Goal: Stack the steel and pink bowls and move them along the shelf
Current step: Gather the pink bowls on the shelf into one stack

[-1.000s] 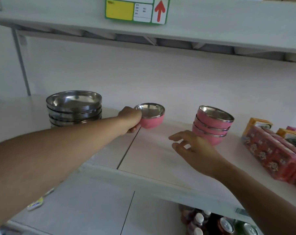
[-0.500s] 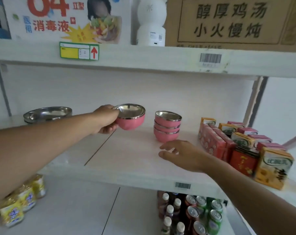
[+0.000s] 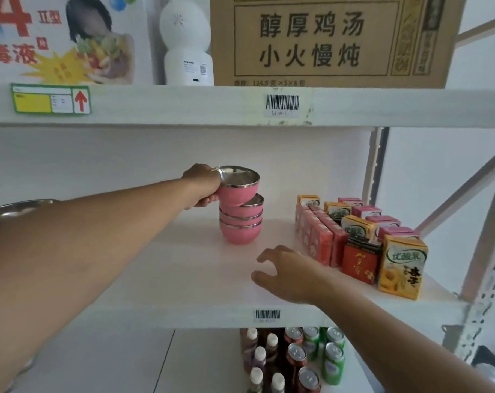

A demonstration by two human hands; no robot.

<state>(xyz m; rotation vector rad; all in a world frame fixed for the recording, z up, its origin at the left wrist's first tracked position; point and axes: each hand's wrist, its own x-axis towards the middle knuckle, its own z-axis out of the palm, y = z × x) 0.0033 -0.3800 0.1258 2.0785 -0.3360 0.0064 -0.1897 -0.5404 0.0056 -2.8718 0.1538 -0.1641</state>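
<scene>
**Pink bowl held over the pink stack**

Held a pink bowl (image 3: 238,188) with a shiny steel inside, tipped a little, right on top of the stack of pink bowls (image 3: 241,222) in the middle of the white shelf (image 3: 161,279). Gripped at its rim and side by the left hand (image 3: 202,186). Kept the right hand (image 3: 287,275) empty, fingers spread wide, low over the shelf near the stack. Saw a steel bowl (image 3: 14,209) far left, behind the arm. Drink cartons (image 3: 362,236) stood to the right.
</scene>
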